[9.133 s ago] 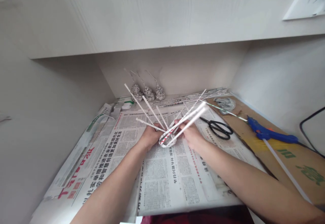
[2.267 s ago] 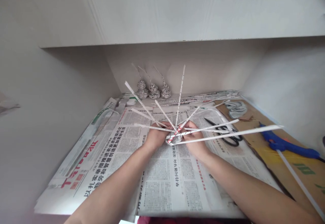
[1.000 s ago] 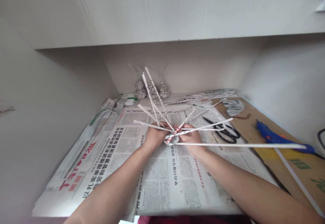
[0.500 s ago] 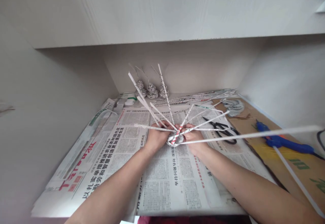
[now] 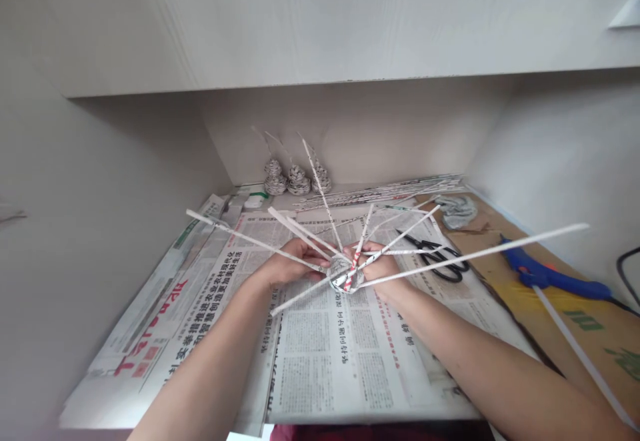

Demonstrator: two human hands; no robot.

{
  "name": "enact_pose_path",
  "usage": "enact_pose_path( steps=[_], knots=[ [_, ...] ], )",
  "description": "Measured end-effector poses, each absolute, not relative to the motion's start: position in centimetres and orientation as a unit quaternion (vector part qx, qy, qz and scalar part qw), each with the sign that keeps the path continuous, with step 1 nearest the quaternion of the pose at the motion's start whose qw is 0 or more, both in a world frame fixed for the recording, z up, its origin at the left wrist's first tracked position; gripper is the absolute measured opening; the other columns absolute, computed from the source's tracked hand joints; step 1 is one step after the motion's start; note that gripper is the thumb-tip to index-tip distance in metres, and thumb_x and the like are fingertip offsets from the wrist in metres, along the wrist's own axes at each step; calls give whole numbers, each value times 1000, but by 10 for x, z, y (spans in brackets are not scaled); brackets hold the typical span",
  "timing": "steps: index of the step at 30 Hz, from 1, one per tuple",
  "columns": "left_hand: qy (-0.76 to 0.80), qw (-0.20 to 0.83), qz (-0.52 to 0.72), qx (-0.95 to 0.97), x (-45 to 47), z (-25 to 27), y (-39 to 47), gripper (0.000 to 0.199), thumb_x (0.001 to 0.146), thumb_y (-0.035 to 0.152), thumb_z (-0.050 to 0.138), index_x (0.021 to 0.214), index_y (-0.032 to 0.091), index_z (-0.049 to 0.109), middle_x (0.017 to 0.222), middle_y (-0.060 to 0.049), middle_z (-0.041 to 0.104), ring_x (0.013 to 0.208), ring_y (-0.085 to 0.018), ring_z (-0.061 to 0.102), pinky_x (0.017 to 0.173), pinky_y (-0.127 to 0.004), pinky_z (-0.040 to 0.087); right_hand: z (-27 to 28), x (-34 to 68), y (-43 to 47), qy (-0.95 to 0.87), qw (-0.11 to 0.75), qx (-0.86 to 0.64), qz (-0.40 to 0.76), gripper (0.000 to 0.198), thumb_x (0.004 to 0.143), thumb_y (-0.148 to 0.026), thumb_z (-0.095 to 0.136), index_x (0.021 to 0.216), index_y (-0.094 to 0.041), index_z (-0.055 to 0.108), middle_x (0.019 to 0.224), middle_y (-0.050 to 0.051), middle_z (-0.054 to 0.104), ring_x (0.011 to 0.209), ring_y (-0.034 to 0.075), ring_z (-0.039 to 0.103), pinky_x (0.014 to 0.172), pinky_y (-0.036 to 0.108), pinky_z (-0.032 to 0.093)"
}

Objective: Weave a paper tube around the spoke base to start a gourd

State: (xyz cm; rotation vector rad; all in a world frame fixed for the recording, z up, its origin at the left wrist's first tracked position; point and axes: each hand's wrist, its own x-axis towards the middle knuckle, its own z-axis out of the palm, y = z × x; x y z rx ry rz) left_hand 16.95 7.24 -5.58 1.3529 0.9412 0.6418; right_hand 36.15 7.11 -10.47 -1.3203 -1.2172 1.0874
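A small round weaving of rolled newspaper (image 5: pixel 338 283) is between my hands, with several long paper rods fanning out from it. My right hand (image 5: pixel 381 266) is closed on its right side, gripping the rim and the bases of rods there. My left hand (image 5: pixel 293 263) is at its left, fingers curled round a paper rod (image 5: pixel 240 234) that slants up and left. One more rod (image 5: pixel 300 296) sticks out low and left, below the left hand. A red-marked rod (image 5: pixel 357 257) crosses the middle of the weaving. Both hands' fingertips are partly hidden.
Newspaper sheets (image 5: pixel 310 374) cover the table. Black scissors (image 5: pixel 440 262) lie to the right, and a blue glue gun (image 5: pixel 555 277) rests on cardboard (image 5: pixel 560 354). Behind are three woven gourd shapes (image 5: pixel 299 181), a bundle of paper rods (image 5: pixel 380 194) and a crumpled grey piece (image 5: pixel 457 211).
My left hand has moved left, away from the weaving. One rod now slants farther out to the left, and another points down and left. My right hand stays on the weaving.
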Motion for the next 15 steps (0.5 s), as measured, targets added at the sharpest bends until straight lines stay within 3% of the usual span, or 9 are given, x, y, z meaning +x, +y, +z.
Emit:
enact_pose_path(
  steps=[4,10,15],
  knots=[
    [444,611,302,582,179,-63,71,49,58,29,74,104,14,63,93,-10,66,75,-19,62,59,-28,50,-104,361,68,-539,483,-543,425,28,64,-44,68,71,-17,65,64,4,66,58,19,60,53,30,45],
    [439,531,340,640,192,-66,64,28,68,33,64,88,15,69,76,-6,67,61,-15,59,51,-23,45,-98,360,65,-560,474,-530,425,18,64,-34,68,69,-17,67,62,4,66,57,21,61,52,32,46],
    [425,533,393,617,199,-74,65,38,65,33,69,97,14,68,88,-8,70,79,-20,63,72,-30,49,-104,361,69,-537,478,-493,490,21,58,-32,73,70,-17,66,64,4,67,58,20,62,53,32,48]
  ],
)
